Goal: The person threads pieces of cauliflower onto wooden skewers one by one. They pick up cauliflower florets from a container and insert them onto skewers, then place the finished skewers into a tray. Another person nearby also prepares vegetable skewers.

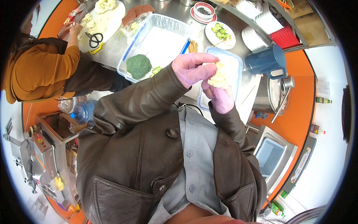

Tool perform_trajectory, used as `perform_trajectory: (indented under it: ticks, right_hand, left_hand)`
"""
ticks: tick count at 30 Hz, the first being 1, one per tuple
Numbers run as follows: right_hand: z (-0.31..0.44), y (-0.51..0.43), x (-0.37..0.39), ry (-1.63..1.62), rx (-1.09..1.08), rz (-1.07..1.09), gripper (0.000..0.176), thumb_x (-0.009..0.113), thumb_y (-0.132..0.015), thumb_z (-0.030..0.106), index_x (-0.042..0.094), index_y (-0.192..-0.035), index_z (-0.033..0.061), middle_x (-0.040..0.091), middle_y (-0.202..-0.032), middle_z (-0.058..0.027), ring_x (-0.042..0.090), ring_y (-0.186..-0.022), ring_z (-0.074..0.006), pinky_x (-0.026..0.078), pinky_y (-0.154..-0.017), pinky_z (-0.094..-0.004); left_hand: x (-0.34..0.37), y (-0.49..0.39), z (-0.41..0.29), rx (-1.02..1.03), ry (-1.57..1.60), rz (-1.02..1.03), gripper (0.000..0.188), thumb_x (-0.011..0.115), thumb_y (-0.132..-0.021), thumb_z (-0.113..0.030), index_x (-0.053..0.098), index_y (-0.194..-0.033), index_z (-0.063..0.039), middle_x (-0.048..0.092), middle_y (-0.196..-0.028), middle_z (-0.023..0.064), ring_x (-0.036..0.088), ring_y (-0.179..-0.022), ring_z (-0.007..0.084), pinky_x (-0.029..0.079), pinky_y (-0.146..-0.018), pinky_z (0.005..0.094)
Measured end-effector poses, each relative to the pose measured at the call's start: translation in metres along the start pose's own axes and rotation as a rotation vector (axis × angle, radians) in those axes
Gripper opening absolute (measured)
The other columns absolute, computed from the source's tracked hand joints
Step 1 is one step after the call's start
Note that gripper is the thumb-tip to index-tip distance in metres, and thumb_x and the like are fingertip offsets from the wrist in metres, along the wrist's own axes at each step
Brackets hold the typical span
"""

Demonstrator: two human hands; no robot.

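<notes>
Several cauliflower florets, or one broken piece, make up the pale cauliflower (218, 77) raised over a clear lidded-type plastic box (239, 67). My left hand (194, 67), in a thin pink glove, pinches it from the left with thumb and forefinger. Below, my right hand (221, 98), gloved alike, grips its lower side. Whether a thin stick sits between the fingers is too small to tell. Bamboo skewers (193, 46) lie just beyond my left hand. A white plate (209, 33) behind holds cut broccoli pieces (221, 31) with skewers.
A large plastic box (170, 21) holds a broccoli head (138, 66). At left, a co-worker (42, 65) handles cauliflower beside a cutting board (119, 16) and black-handled scissors (95, 40). A blue pitcher (264, 60) stands right, near stacked plates (253, 39) and a steel pot (264, 96).
</notes>
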State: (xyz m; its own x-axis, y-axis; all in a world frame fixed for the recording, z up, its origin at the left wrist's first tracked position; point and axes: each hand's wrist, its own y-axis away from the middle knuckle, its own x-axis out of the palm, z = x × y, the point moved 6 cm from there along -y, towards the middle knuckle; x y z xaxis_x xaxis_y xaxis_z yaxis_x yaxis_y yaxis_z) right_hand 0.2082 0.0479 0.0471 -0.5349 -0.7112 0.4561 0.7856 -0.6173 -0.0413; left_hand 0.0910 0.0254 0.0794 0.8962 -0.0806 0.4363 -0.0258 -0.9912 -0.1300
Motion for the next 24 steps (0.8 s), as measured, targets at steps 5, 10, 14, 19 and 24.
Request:
perform_trajectory:
  ticks: [5,10,14,19,24]
  right_hand:
    - [-0.009,0.003,-0.003,0.018,0.078,-0.083,0.027,0.046,-0.091,0.024,0.053,-0.106,0.0029,0.055,-0.082,-0.0007,0.035,-0.054,-0.0031,0.025,-0.048,-0.0175]
    - [-0.014,0.005,-0.002,-0.099,0.096,-0.096,0.026,0.047,-0.090,0.025,0.053,-0.105,0.0036,0.054,-0.081,-0.0013,0.035,-0.054,-0.0033,0.024,-0.047,-0.0175]
    - [-0.016,0.003,0.000,-0.127,0.116,-0.020,0.028,0.049,-0.090,0.026,0.052,-0.107,0.0042,0.054,-0.083,-0.0015,0.037,-0.055,-0.0035,0.026,-0.048,-0.0172]
    - [-0.017,0.006,-0.011,-0.126,0.094,-0.184,0.027,0.050,-0.088,0.026,0.052,-0.107,0.0055,0.054,-0.084,-0.0004,0.043,-0.058,-0.0039,0.031,-0.050,-0.0164]
    - [-0.025,-0.003,-0.015,-0.190,0.139,-0.152,0.027,0.051,-0.087,0.024,0.051,-0.107,0.0066,0.053,-0.082,0.0013,0.044,-0.058,-0.0031,0.031,-0.048,-0.0164]
  left_hand:
    - [-0.001,0.000,-0.002,-0.063,0.023,-0.007,0.027,0.057,-0.086,-0.009,0.056,-0.110,0.004,0.063,-0.100,0.0090,0.059,-0.091,0.0121,0.047,-0.082,0.0249]
    - [-0.001,0.001,-0.004,-0.068,0.066,-0.016,0.027,0.059,-0.085,-0.010,0.058,-0.108,0.004,0.063,-0.099,0.0097,0.059,-0.090,0.0121,0.048,-0.082,0.0242]
    - [0.001,0.003,-0.002,-0.085,0.034,-0.008,0.025,0.056,-0.087,-0.008,0.057,-0.109,0.003,0.062,-0.100,0.0081,0.058,-0.092,0.0120,0.046,-0.084,0.0252]
    - [0.004,0.007,0.011,-0.136,-0.145,0.000,0.024,0.055,-0.087,-0.007,0.057,-0.108,0.003,0.062,-0.102,0.0073,0.057,-0.094,0.0121,0.045,-0.085,0.0261]
    - [-0.005,0.001,0.016,-0.152,-0.222,0.025,0.023,0.056,-0.086,-0.006,0.058,-0.108,0.002,0.062,-0.100,0.0064,0.058,-0.092,0.0115,0.046,-0.084,0.0259]
